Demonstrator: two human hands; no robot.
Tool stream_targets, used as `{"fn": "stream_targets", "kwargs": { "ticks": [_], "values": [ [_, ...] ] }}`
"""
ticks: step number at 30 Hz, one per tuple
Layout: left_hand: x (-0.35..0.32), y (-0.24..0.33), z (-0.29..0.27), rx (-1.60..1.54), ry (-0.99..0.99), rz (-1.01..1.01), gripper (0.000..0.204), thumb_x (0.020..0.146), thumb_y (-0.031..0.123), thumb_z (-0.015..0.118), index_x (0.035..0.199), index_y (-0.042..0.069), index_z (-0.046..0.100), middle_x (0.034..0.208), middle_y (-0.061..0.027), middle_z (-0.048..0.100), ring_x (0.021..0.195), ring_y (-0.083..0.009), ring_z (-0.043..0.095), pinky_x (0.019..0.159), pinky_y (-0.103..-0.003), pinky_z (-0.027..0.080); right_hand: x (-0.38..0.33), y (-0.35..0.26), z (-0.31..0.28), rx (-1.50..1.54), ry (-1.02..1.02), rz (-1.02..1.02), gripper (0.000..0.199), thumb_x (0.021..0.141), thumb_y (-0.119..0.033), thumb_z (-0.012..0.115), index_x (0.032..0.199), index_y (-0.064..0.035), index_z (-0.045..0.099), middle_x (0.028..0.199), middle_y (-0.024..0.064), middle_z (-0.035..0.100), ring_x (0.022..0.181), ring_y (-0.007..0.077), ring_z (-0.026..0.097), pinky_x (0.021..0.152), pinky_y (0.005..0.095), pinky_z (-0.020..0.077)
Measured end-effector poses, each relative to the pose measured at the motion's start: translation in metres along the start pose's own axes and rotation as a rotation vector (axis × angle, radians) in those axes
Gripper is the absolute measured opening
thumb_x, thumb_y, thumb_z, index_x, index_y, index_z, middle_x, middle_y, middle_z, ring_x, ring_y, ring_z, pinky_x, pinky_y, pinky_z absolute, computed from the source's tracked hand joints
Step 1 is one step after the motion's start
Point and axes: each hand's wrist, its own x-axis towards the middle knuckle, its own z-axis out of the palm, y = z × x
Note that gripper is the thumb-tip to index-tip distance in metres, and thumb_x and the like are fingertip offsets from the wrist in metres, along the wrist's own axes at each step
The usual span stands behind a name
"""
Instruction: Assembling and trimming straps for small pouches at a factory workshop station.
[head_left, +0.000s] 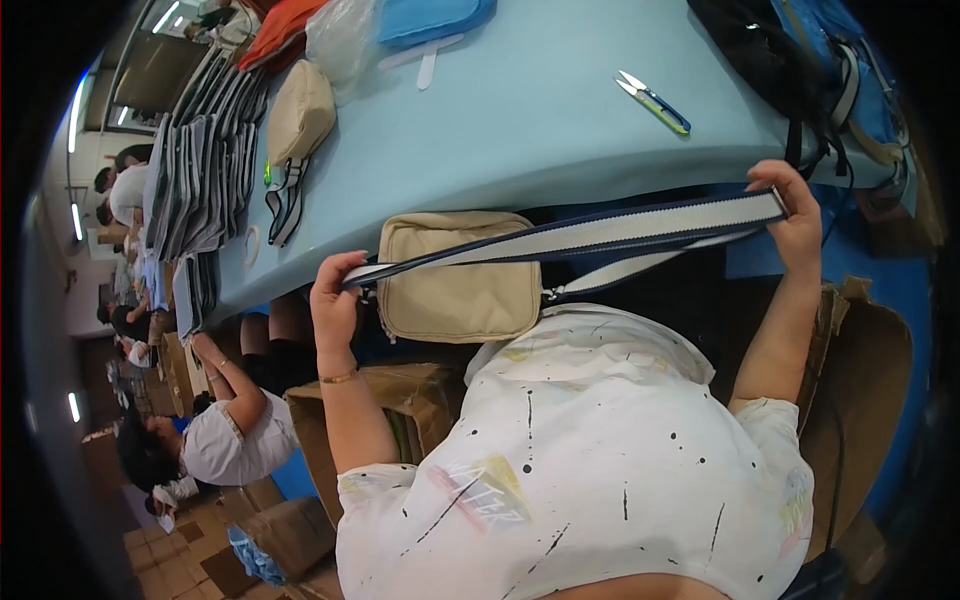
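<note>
Light-blue table [520,120] spans the upper half of the frame. A person in a white shirt [245,445] sits at lower left, one forearm raised. Open cardboard box [870,400] at right edge. Stack of grey pieces [205,150] at upper left, layered along the table's end. Black bag [755,45] at upper right, next to blue items.

Beige bag [460,315] at centre, upright, just below the table's near edge; cannot tell what supports it. White strap with navy edging [600,228] joins it at both sides and stretches above it toward the right, looped back at upper right.

Right hand [797,220], right of centre: fingers curled, closed around the strap's looped end. Left hand [335,305], left of centre: thumb and fingers pinched together on the strap, near the bag's left side.

Beige pouch [300,110] lies at upper left with its striped strap hanging over the table edge. Thread snips [655,103] lie at upper right, blades apart, pointing up-left.
</note>
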Motion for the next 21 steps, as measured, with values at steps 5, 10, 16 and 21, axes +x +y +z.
{"fn": "stream_targets", "kwargs": {
  "ticks": [5, 10, 16, 21],
  "values": [
    [0.004, 0.008, 0.014, -0.755, 0.047, -0.068, 0.047, 0.086, 0.001, 0.055, 0.132, -0.001, 0.045, 0.109, -0.0080, 0.058, 0.100, -0.0159, 0.056, 0.091, -0.028, 0.045, -0.002, -0.023, -0.003, 0.029, -0.235, 0.116, 0.029, 0.075, -0.003, 0.053, 0.104, -0.0013, 0.059, 0.095, 0.0040, 0.059, 0.089, 0.0115, 0.057, 0.080, 0.0226, 0.0444],
    [0.001, -0.012, 0.008, -0.858, 0.610, -0.067, 0.040, 0.092, 0.016, 0.047, 0.132, 0.011, 0.046, 0.105, -0.0048, 0.060, 0.093, -0.0196, 0.060, 0.082, -0.036, 0.052, 0.022, -0.031, 0.033, -0.128, -0.521, 0.344, 0.033, 0.077, -0.024, 0.067, 0.100, -0.0021, 0.058, 0.086, 0.0031, 0.058, 0.076, 0.0096, 0.056, 0.068, 0.0211, 0.0432],
    [-0.003, -0.058, -0.002, -0.621, 0.553, 0.004, 0.041, 0.089, 0.015, 0.053, 0.129, 0.009, 0.048, 0.102, -0.0056, 0.057, 0.092, -0.0186, 0.057, 0.086, -0.033, 0.047, 0.028, -0.023, 0.038, 0.552, -0.176, 0.019, 0.054, 0.073, -0.034, 0.077, 0.111, -0.0030, 0.054, 0.094, 0.0022, 0.058, 0.085, 0.0080, 0.056, 0.073, 0.0207, 0.0449],
    [-0.012, 0.052, 0.059, 0.249, -0.084, 0.087, 0.058, 0.076, -0.002, 0.064, 0.131, 0.001, 0.046, 0.130, -0.0124, 0.050, 0.122, -0.0234, 0.046, 0.104, -0.034, 0.033, 0.062, -0.085, 0.077, 0.231, -0.260, -0.178, 0.043, 0.069, -0.022, 0.082, 0.100, -0.0072, 0.054, 0.089, 0.0026, 0.057, 0.078, 0.0096, 0.057, 0.066, 0.0251, 0.0471]
  ]
}}
